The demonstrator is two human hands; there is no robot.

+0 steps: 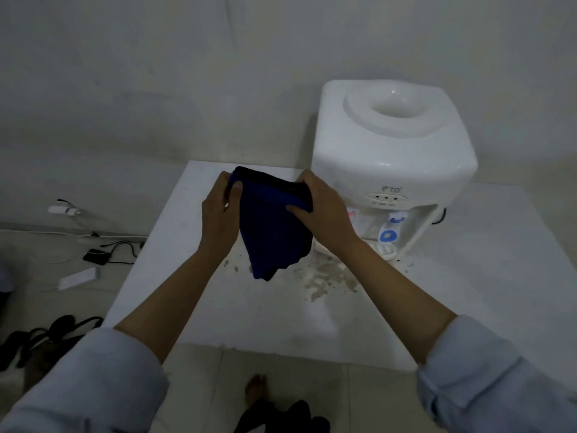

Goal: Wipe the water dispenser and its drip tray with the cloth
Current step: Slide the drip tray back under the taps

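Head view: the white water dispenser (pixel 392 157) stands at the far right of a low white table (pixel 193 295), at about two o'clock from the frame's centre. Its top well, the round socket for a bottle, holds nothing that can be seen. Below the front panel with three small lights sit a red tap and a blue tap (pixel 394 228), and under them the drip tray (pixel 385 250), partly hidden by the right forearm; whether anything lies in it cannot be told. Grey-brown stains (pixel 324 281) spot the tabletop just in front of the tray.

The dark blue cloth (pixel 272 228) hangs folded in the air above the table, at centre frame, left of the dispenser and not touching it. The left hand (pixel 218 210) grips the cloth's upper left edge, fingers curled round it at nine o'clock from the cloth. The right hand (pixel 324 210) pinches the upper right edge at three o'clock, thumb on the near face.

At eight o'clock, on the floor, lie cables and a charger (pixel 96 256) and dark sandals (pixel 46 335). A bare foot (pixel 256 387) shows at six o'clock.
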